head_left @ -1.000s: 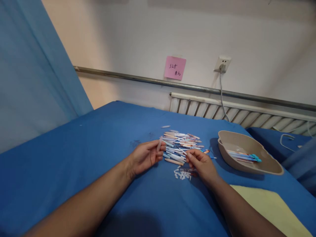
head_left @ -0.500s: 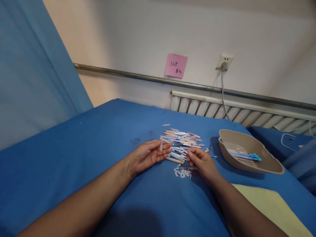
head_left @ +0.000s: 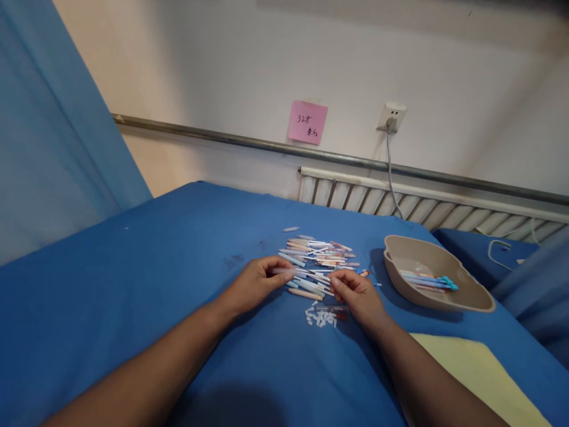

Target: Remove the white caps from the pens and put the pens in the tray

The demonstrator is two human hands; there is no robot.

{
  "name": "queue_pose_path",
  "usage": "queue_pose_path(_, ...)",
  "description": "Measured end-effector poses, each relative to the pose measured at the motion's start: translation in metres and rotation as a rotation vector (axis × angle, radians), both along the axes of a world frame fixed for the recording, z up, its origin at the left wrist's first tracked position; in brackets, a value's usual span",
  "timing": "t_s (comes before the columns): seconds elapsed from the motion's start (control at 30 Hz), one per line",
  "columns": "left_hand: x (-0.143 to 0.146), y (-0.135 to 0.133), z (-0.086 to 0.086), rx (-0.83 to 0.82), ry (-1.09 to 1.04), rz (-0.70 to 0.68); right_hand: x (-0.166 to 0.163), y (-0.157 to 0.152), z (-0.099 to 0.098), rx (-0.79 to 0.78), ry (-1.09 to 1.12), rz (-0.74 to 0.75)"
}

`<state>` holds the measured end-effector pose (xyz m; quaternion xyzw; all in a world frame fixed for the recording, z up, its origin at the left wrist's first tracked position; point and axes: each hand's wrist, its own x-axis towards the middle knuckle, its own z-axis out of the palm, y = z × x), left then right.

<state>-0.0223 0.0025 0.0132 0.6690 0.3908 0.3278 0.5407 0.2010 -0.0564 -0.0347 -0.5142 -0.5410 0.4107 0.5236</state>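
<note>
A: Biggest first?
B: Blue cloth point(head_left: 128, 273), across most of the lower frame. Then tan basin point(head_left: 471, 292), right side, with a few pens in it.
A: Next?
B: Pile of pen parts point(head_left: 326, 256), centre: barrels and thin white sticks, lying roughly crosswise.
A: Handling?
B: Probably light, stiff, smooth plastic; barrels likely roll, thin sticks might bend. I'd take barrels around the middle, sticks close to one end.
A: Grips?
B: Left hand point(head_left: 254, 283), left of the pile: thumb and fingers closed around a pale pinkish barrel point(head_left: 282, 271), lying nearly level. Right hand point(head_left: 361, 298), right edge of the pile: thumb and index pinched at the end of a white stick point(head_left: 322, 277), other fingers curled. Can't tell if stick meets barrel; pile behind confuses it.
A: Smallest?
B: White bits point(head_left: 320, 318), scattered just below the pile.
</note>
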Motion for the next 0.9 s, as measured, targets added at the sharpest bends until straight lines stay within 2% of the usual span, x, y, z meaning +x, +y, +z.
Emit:
queue_pose_path(0.33, 0.002, -0.0023, 0.0012, 0.05, 0.039, 0.001, 0.0046, 0.0004, -0.0055, 0.06, -0.09, 0.024)
queue_pose_path(0.9, 0.0039, -0.0051, 0.0037, 0.127, 0.111, -0.021, 0.0046, 0.0004, -0.0066, 0.061, -0.123, 0.02)
